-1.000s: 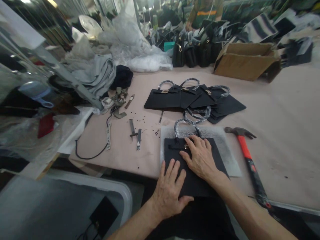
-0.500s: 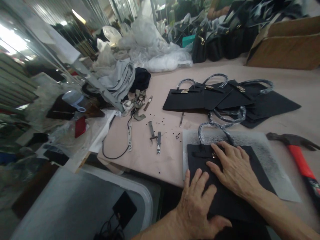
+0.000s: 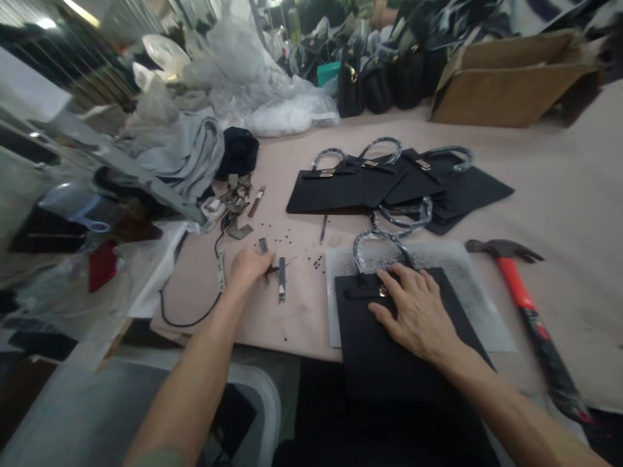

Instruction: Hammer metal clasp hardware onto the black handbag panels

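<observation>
A black handbag panel (image 3: 370, 337) with a plastic-wrapped handle (image 3: 360, 250) and a small gold clasp (image 3: 383, 292) lies partly on a grey slab (image 3: 479, 318). My right hand (image 3: 418, 311) rests flat over the panel's upper part, fingers spread beside the clasp. Farther left, my left hand (image 3: 252, 266) has its fingers closed around a small grey metal tool (image 3: 263, 245), which is partly hidden by them. Close beside that hand lies a flat metal nipper-like tool (image 3: 281, 279). Small dark bits (image 3: 317, 262) are scattered nearby.
Several black handbag panels (image 3: 331, 191) with wrapped handles lie overlapped behind the slab. A red-handled hammer (image 3: 513, 279) lies at right, a thin metal rod (image 3: 324, 229) in the middle. A cardboard box (image 3: 501, 91) stands at the back; a black cord (image 3: 187, 324) curls at left.
My left hand has left the panel and gone leftward to the small grey metal tool. My right hand stays on the panel. The view has shifted to the right.
</observation>
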A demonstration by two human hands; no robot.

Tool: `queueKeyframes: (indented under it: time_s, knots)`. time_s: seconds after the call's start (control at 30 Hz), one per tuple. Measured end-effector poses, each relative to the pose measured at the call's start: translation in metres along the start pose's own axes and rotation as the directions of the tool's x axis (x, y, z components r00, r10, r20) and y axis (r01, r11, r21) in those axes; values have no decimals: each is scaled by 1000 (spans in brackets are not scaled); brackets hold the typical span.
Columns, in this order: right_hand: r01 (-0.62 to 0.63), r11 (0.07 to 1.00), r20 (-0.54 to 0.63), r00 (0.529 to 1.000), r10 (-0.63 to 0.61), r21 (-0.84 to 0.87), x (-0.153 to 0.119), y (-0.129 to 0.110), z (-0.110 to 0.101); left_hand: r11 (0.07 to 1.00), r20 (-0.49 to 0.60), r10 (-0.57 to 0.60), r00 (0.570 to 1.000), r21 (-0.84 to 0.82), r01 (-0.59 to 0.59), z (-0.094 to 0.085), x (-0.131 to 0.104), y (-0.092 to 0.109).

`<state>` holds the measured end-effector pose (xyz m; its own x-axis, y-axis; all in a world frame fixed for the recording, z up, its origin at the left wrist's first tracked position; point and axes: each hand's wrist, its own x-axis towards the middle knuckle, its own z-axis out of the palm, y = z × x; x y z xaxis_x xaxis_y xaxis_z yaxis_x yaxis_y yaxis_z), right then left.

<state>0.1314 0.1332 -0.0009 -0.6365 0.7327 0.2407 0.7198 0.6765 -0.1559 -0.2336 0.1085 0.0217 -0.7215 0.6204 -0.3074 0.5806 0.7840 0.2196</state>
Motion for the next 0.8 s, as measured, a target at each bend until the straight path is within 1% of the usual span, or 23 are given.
queueKeyframes:
  time_s: [0.07,0.17,0.23,0.3,0.33,0.37,0.4,0.47,0.5,0.53,0.6,0.67,0.73,0.8]
  knots:
    - [-14,1000,27,1000,14,10,-1,-2,-3,999,76,-46,996,20,44,4,12,3]
    - [-34,999,52,998,33,25,-1,-4,-6,998,99,-61,993,-11,62,11,23,-1]
    - [-47,998,51,998,45,41,-1,-4,-7,989,107,-49,993,-134,64,11,24,-7]
    - [-57,997,54,997,54,60,-1,-5,-8,950,130,-23,991,-305,62,9,19,-14]
    - [-61,996,58,997,57,69,-1,-5,-8,907,146,8,989,-419,55,7,13,-16]
    - [-64,995,65,996,59,76,-1,-5,-8,839,145,50,988,-543,37,7,5,-18]
    - [-66,995,71,996,60,80,-1,-5,-8,749,116,93,989,-663,7,7,-4,-18]
    - [-69,994,82,995,62,82,0,-4,-7,530,-19,154,988,-842,-99,13,-27,-16]
    - [-71,994,87,994,64,82,0,-4,-7,444,-107,168,980,-879,-172,19,-40,-14]
    - [-74,994,92,994,66,82,0,-4,-7,408,-189,178,966,-879,-247,26,-54,-12]
    - [-81,993,95,993,73,84,0,-4,-7,409,-316,235,919,-826,-388,42,-80,-8]
    - [-85,993,96,992,76,87,0,-4,-8,427,-399,317,861,-750,-505,59,-100,-6]
    - [-85,992,94,993,76,89,1,-5,-8,441,-435,386,813,-687,-577,74,-112,-9]
    - [-82,993,92,993,74,88,1,-5,-8,468,-443,414,795,-646,-603,85,-115,-13]
